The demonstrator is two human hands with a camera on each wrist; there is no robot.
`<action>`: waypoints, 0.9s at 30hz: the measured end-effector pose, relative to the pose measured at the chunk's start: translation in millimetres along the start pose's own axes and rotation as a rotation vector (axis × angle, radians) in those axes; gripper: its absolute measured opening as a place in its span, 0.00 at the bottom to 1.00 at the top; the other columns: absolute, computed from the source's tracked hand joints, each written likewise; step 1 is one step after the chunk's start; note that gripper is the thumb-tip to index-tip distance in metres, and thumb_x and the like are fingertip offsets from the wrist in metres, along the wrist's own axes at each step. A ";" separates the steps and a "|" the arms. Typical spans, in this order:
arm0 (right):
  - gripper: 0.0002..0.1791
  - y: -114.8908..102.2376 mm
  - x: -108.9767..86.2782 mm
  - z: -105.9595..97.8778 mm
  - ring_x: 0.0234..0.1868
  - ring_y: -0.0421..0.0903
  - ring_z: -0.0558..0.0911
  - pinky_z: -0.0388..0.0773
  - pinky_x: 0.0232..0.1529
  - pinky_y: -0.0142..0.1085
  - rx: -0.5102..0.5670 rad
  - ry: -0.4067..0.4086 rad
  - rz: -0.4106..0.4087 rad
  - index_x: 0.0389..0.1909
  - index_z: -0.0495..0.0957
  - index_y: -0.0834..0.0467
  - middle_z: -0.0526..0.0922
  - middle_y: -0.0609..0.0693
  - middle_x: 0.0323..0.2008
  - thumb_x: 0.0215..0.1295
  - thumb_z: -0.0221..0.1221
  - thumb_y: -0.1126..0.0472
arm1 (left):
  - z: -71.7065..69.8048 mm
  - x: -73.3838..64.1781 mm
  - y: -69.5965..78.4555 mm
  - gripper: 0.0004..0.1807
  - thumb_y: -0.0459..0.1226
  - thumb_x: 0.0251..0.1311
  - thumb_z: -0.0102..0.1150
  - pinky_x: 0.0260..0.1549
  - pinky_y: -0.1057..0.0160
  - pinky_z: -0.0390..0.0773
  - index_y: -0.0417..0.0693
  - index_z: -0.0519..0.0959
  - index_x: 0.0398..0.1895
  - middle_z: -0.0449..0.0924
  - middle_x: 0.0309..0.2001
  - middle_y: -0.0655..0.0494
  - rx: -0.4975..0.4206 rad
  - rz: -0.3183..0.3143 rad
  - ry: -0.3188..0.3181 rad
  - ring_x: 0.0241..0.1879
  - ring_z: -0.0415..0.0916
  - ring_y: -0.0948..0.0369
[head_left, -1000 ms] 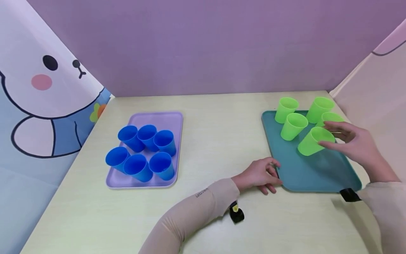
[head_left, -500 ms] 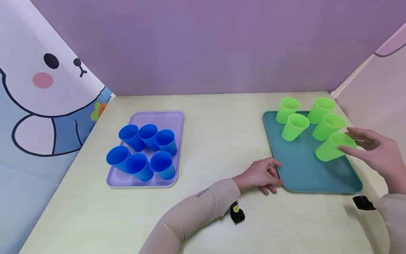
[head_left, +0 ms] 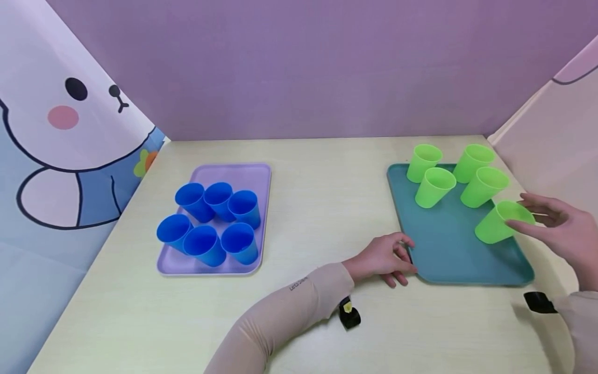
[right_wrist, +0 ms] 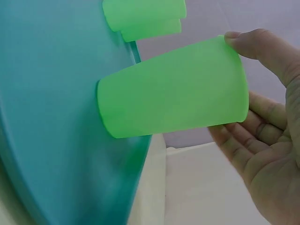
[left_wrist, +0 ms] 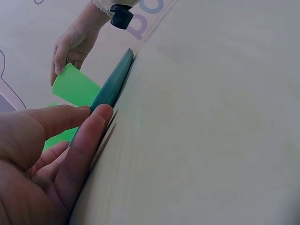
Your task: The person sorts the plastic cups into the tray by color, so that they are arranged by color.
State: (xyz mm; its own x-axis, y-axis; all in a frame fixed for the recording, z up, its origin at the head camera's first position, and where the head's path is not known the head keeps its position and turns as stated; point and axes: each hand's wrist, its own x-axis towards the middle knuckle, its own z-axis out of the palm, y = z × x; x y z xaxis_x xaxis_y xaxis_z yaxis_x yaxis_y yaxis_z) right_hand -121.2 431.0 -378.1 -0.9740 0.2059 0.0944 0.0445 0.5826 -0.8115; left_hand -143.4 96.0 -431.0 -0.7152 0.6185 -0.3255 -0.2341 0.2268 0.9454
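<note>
My right hand [head_left: 560,228] holds a green plastic cup [head_left: 502,223] near its rim, thumb on one side and fingers on the other. That cup [right_wrist: 173,89] has its base at the right part of the teal tray [head_left: 458,254]. On the tray's left edge, my left hand [head_left: 385,257] pinches the rim between thumb and fingers, as the left wrist view shows with the hand [left_wrist: 51,154] close over the table. Several other green cups [head_left: 434,187] stand upright toward the back of the same tray.
To the left lies a lilac tray [head_left: 233,171] bearing several upright blue cups [head_left: 204,244]. A purple wall [head_left: 299,72] closes off the table's [head_left: 317,208] back. Printed cloth panels rise at the left and right sides.
The right hand has moved right and toward the front with the green cup, away from the cup behind it. The left hand has stayed at the tray's edge.
</note>
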 end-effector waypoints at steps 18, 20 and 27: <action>0.45 3.7 -0.5 -5.7 0.43 0.20 0.66 0.64 0.32 0.14 -0.130 -0.065 -0.063 0.76 0.58 0.42 0.68 0.21 0.47 0.62 0.69 0.62 | -4.7 0.4 -3.9 0.29 0.28 0.61 0.67 0.21 0.58 0.85 0.49 0.70 0.64 0.80 0.36 0.54 -0.046 0.000 -0.104 0.25 0.84 0.57; 0.43 3.2 -1.5 -5.5 0.43 0.20 0.66 0.64 0.33 0.13 -0.124 -0.058 -0.075 0.76 0.59 0.43 0.68 0.21 0.47 0.64 0.67 0.62 | -7.9 -1.1 -4.7 0.31 0.29 0.62 0.66 0.25 0.58 0.86 0.49 0.67 0.68 0.79 0.38 0.55 -0.060 -0.002 -0.141 0.28 0.85 0.57; 0.36 -11.2 -1.1 -0.9 0.56 0.20 0.63 0.56 0.45 0.11 -0.214 0.033 -0.165 0.74 0.60 0.63 0.71 0.42 0.64 0.68 0.62 0.60 | -34.2 -12.9 6.7 0.33 0.33 0.63 0.65 0.33 0.62 0.85 0.51 0.65 0.70 0.77 0.47 0.57 0.087 0.003 -0.215 0.36 0.83 0.62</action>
State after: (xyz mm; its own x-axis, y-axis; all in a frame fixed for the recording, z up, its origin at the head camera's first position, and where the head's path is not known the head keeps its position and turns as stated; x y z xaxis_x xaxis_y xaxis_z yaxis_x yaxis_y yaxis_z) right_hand -120.4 424.9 -368.6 -0.9645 0.1179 0.2364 -0.0646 0.7626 -0.6437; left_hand -158.2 63.8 -419.9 -0.5572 0.7630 -0.3276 -0.1680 0.2828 0.9444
